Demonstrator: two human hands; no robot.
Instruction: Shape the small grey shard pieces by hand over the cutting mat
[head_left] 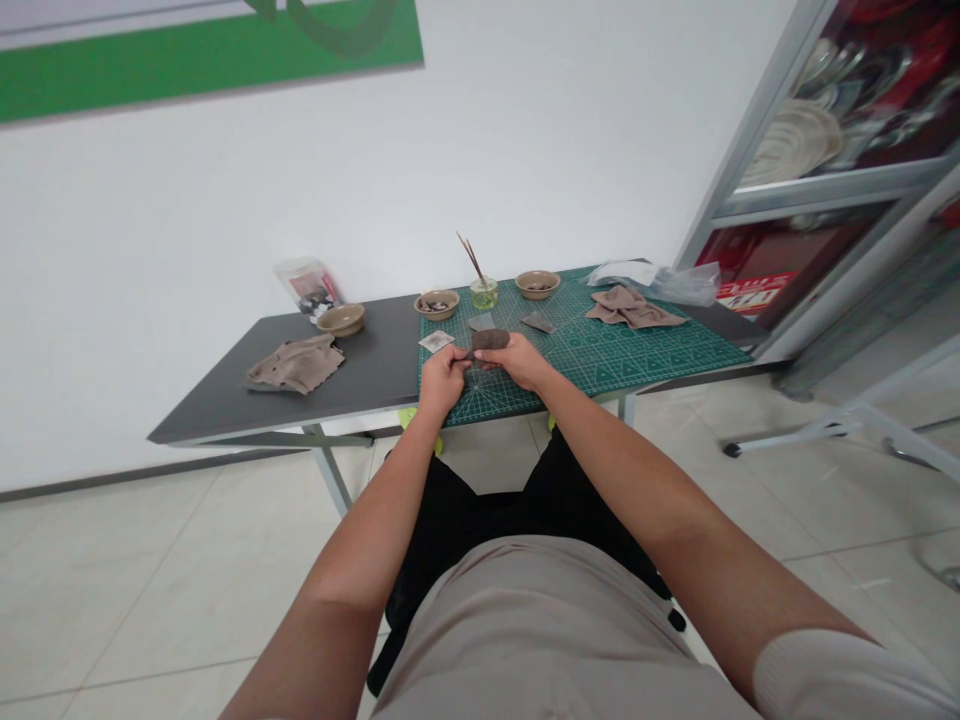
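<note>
Head view: our right hand (520, 360) clamps its fingers on the lump (490, 340) at mid-frame; our left hand (444, 380) pinches what seems its thin end. We'd best press lightly, over the mat (589, 360), clear of the jar (484, 295) higher in frame.

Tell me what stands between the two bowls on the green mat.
In the head view, a greenish jar holding thin sticks stands between the left bowl and the right bowl.
</note>
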